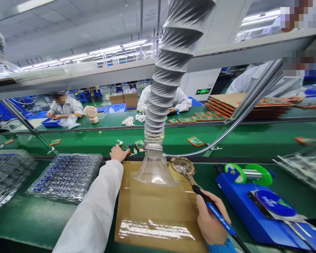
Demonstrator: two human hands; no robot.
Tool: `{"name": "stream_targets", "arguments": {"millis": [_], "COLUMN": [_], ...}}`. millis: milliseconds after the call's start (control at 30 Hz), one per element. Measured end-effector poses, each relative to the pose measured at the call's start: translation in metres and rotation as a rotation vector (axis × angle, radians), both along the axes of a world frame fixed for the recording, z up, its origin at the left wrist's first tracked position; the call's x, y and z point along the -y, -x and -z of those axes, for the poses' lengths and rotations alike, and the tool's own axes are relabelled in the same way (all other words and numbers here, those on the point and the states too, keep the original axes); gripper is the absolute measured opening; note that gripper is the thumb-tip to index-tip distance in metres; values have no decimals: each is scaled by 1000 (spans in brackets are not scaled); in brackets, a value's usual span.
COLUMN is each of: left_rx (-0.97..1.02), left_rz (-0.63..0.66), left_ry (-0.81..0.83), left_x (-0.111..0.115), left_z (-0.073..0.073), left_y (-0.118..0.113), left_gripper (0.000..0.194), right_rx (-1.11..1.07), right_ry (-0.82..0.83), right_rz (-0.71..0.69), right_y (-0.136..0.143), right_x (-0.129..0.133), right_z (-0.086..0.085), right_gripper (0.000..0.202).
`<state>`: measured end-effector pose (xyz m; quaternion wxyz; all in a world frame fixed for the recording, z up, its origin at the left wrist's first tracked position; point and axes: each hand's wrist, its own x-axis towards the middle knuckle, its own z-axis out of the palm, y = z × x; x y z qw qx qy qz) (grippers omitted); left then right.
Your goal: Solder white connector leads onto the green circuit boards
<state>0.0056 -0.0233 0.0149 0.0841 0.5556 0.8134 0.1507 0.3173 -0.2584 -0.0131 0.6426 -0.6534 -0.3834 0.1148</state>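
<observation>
One iron (218,215), gripped by the right hand (212,228), fingers wrapped on the handle. Long axis runs diagonal in view: tip up-left, away from the wearer, cord end down-right. Tip end is in the one round bowl (192,168), far right corner of the mat (158,207); can't tell if it touches the filling. Left hand (118,153) is reaching forward, fingers partly spread at a board (125,148) on the green strip (168,137); can't tell whether it's pinched or just touched. That board is partly covered, so no call on its axis. Second board (140,144) just right of it, a few white bits (134,151) around both. Further along the strip: one board (195,141) right of the hose (168,70), one (56,142) to the left, plus one orange-edged piece near each end, the right one blurred. One hood (156,165) under the hose, over the mat's far part. Tray stacks: two left (nearer one (65,175)), one blurred right. One blue feeder (239,196) right of the iron, one green reel (265,175) on it. Across the strip: one fan (91,113), two white piles (128,121), at least three co-workers.
</observation>
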Motion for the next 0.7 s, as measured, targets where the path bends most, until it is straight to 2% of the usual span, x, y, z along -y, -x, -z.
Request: {"name": "stream_targets", "arguments": {"millis": [167,300,400,533,700], "left_rx": [34,78,105,107,162], "left_rz": [-95,-175,-193,-142,25], "left_ry": [26,55,46,-23,-135], "left_x": [-12,-20,-16,5,53], "left_z": [0,-4,-8,-11,-7], "left_y": [-16,-9,0,7,12], "left_gripper": [66,69,68,59,24], "right_rx": [20,40,58,67,61], "right_ry": [-5,-15,-27,-47,-17], "right_rz": [-19,-23,-36,-23,-49], "right_y": [-1,-4,-5,-5,-6], "right_x": [1,0,0,-1,0], "right_z": [1,6,6,4,8], "right_gripper": [46,44,41,39,37]}}
